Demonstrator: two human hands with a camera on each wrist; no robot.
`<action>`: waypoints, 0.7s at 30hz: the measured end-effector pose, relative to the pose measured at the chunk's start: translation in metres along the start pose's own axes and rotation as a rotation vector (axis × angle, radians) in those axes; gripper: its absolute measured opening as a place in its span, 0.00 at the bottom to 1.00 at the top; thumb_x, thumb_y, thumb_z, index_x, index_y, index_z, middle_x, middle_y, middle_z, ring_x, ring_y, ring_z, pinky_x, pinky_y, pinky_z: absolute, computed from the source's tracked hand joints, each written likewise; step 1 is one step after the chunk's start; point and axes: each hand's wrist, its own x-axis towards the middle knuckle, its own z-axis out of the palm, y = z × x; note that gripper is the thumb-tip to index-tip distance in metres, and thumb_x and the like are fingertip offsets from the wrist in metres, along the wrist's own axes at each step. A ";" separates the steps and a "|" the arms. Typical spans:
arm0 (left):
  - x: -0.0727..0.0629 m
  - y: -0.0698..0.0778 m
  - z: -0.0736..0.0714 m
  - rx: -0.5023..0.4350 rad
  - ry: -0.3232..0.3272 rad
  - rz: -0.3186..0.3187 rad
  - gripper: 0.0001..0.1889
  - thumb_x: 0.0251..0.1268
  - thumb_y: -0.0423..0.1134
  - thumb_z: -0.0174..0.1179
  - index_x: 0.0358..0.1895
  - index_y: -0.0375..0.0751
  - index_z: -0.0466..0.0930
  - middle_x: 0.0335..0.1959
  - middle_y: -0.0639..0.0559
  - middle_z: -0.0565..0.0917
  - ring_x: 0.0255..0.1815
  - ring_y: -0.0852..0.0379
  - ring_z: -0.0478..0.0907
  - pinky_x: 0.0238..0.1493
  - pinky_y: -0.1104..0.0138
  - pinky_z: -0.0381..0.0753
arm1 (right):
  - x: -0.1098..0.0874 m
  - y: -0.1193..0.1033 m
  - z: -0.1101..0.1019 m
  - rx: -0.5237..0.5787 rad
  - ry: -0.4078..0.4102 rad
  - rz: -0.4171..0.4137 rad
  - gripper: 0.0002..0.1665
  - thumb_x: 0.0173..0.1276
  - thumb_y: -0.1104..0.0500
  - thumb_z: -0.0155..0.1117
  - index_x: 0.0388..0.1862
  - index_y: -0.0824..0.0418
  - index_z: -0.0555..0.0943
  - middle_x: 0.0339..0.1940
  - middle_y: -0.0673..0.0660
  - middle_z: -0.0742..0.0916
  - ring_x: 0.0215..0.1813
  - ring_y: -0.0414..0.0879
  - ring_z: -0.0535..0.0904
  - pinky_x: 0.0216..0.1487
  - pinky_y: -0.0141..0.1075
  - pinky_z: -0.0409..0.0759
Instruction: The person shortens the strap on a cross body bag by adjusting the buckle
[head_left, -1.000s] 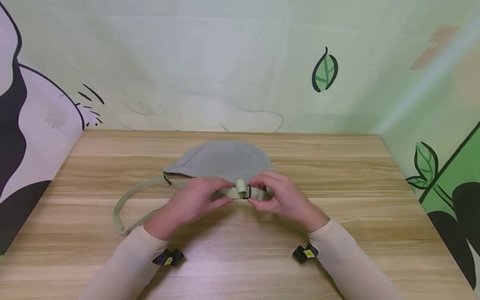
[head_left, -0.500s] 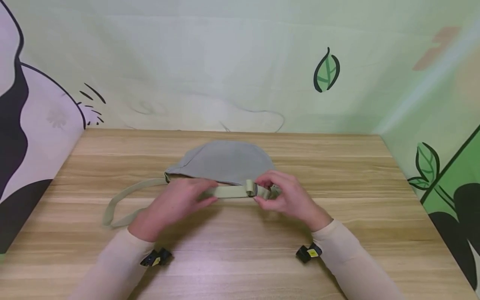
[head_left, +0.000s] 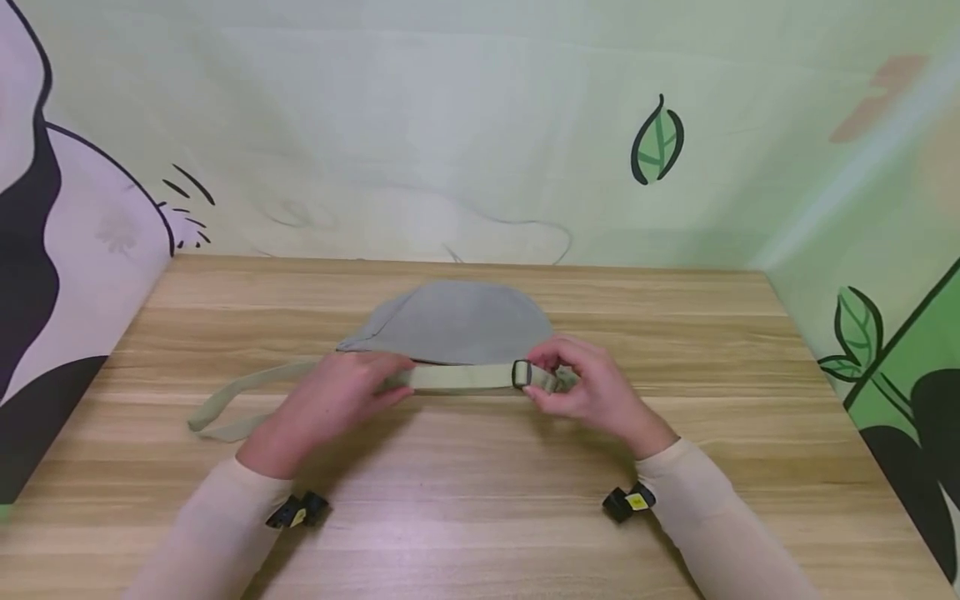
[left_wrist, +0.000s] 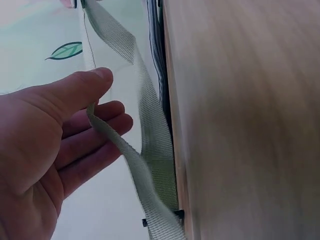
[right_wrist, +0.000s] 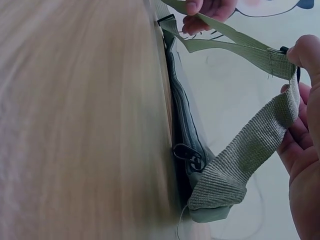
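A grey waist bag [head_left: 457,325] lies on the wooden table in the head view, behind both hands. Its pale green webbing strap [head_left: 465,377] stretches between the hands in front of it. My left hand [head_left: 322,408] pinches the strap between thumb and fingers, and the left wrist view shows the webbing [left_wrist: 125,145] running down past those fingers. My right hand [head_left: 596,387] pinches the strap at the black slider buckle [head_left: 521,373]. In the right wrist view a zipper pull [right_wrist: 187,154] shows on the bag's edge, beside the strap's end. The right fingers partly hide the buckle there.
A slack loop of strap [head_left: 217,408] hangs out to the left of the left hand. The table [head_left: 480,508] meets a printed cloth backdrop [head_left: 420,125] behind the bag. Small black cameras sit on both wrists.
The left hand has moved left and the right hand slightly right, so more flat strap shows between them. The small webbing loop that stood up at the buckle has flattened.
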 end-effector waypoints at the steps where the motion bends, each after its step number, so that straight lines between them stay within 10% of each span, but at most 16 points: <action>1: 0.001 0.000 0.000 0.001 -0.005 -0.007 0.12 0.67 0.38 0.76 0.48 0.38 0.89 0.40 0.49 0.93 0.38 0.54 0.90 0.43 0.58 0.91 | 0.000 0.000 0.000 0.000 -0.003 -0.007 0.20 0.54 0.71 0.81 0.46 0.64 0.86 0.36 0.54 0.90 0.37 0.44 0.82 0.39 0.32 0.85; 13: 0.031 0.031 0.010 -0.149 -0.056 -0.013 0.30 0.65 0.50 0.78 0.63 0.34 0.83 0.56 0.44 0.92 0.60 0.45 0.89 0.66 0.51 0.86 | 0.004 -0.003 0.005 -0.018 -0.018 -0.065 0.21 0.54 0.69 0.82 0.48 0.64 0.86 0.39 0.56 0.90 0.39 0.44 0.83 0.42 0.31 0.85; 21: 0.060 0.065 0.028 -0.185 -0.002 0.016 0.24 0.69 0.48 0.76 0.60 0.37 0.85 0.51 0.48 0.93 0.50 0.53 0.91 0.55 0.59 0.90 | 0.005 -0.002 0.008 0.016 -0.025 -0.094 0.21 0.57 0.69 0.80 0.50 0.64 0.85 0.41 0.55 0.89 0.40 0.45 0.82 0.43 0.33 0.85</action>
